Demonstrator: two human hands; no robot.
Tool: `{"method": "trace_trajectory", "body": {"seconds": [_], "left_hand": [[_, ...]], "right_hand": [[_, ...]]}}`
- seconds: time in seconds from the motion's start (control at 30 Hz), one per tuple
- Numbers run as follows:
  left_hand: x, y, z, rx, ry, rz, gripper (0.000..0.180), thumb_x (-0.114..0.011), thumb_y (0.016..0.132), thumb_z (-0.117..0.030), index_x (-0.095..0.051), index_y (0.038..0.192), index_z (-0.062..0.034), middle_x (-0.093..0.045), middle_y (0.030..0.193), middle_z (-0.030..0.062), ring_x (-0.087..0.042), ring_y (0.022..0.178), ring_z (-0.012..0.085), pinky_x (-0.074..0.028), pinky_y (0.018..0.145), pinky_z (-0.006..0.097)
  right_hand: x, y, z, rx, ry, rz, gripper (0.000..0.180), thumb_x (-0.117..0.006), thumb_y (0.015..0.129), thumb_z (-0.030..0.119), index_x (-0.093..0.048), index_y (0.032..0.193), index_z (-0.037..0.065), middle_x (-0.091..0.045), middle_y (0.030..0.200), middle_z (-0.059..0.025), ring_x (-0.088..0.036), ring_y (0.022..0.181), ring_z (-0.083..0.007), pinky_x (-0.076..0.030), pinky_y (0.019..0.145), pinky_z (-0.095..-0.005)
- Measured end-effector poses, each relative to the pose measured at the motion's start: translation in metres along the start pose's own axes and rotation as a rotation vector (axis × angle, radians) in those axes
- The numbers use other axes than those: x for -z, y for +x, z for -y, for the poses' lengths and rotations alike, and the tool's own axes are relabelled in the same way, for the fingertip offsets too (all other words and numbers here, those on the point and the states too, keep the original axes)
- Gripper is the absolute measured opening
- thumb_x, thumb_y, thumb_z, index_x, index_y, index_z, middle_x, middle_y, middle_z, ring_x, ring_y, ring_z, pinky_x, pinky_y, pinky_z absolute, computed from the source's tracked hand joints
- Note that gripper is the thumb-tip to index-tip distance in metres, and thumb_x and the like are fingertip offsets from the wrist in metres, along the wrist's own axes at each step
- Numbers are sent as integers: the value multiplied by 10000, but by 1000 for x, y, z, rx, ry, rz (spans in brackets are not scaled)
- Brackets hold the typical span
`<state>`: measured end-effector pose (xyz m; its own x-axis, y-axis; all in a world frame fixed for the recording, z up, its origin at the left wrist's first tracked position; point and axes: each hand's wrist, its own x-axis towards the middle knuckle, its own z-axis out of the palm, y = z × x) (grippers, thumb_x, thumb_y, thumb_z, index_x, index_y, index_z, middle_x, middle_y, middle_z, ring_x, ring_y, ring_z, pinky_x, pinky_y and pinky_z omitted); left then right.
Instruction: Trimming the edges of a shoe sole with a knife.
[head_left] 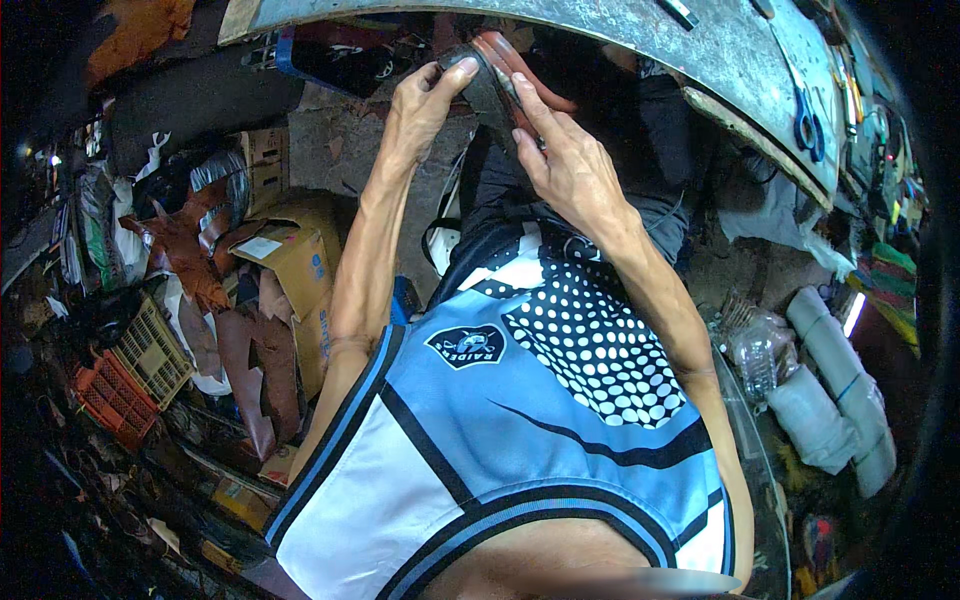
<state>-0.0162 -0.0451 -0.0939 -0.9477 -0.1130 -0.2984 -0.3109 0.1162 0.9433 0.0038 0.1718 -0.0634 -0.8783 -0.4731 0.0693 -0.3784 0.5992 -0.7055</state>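
A curved reddish-brown leather piece point(540, 88) with a dark strip along its near side is held up near the table's front edge. My left hand point(425, 108) is closed on its dark left end, thumb on top and the other fingers curled beneath. My right hand point(568, 160) grips the piece from the right, its index finger lying along the strip and its thumb lower down. Whether it is part of a shoe or some other leather item, I cannot tell. The fingers partly cover it.
Ahead is a worn grey-blue table point(600, 32) with blue-handled scissors point(808, 125) at its right. To the left are a cardboard box point(305, 275), brown leather scraps point(190, 245) and plastic crates point(115, 395). Rolled white sheeting point(845, 380) lies on the right.
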Motion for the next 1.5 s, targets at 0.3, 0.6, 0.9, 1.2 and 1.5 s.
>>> {"method": "trace_trajectory", "body": {"seconds": [0.3, 0.6, 0.9, 1.2, 1.5], "left_hand": [[0, -3, -4, 32, 81, -4, 667, -661, 864, -587, -671, 1120, 29, -684, 973, 90, -630, 859, 149, -493, 748, 289], [-7, -10, -5, -56, 82, -53, 641, -725, 847, -566, -705, 1055, 39, -704, 888, 113, -668, 815, 182, -535, 724, 325], [-10, -17, -7, -98, 90, -56, 624, -756, 827, -540, -710, 1079, 28, -722, 934, 123, -685, 861, 188, -539, 768, 313], [-11, -13, -14, -76, 91, -71, 608, -676, 880, -538, -685, 1092, 31, -671, 924, 66, -590, 824, 141, -472, 756, 309], [-4, 8, -91, -191, -156, 10, 524, -635, 940, -461, -682, 1092, 38, -689, 985, 76, -618, 923, 125, -474, 826, 268]], "right_hand": [[3, 4, -1, -6, -47, 32, 641, -589, 975, 233, -333, 1561, 184, -659, 1040, -280, -705, 808, -435, -607, 678, -494], [17, 5, 8, 28, -157, 24, 647, -597, 961, 210, -341, 1555, 174, -657, 1179, -287, -723, 798, -423, -631, 669, -492], [47, 16, 35, -153, -257, 233, 638, -578, 958, 209, -349, 1553, 178, -668, 1156, -289, -714, 860, -440, -609, 734, -500], [77, -6, 13, -293, 188, 16, 589, -601, 979, 225, -406, 1516, 81, -599, 1308, -307, -628, 1197, -393, -501, 975, -406], [90, -45, 2, -331, 648, -39, 586, -538, 997, 75, -350, 1553, 61, -590, 875, -39, -577, 639, -96, -492, 581, -242]]}}
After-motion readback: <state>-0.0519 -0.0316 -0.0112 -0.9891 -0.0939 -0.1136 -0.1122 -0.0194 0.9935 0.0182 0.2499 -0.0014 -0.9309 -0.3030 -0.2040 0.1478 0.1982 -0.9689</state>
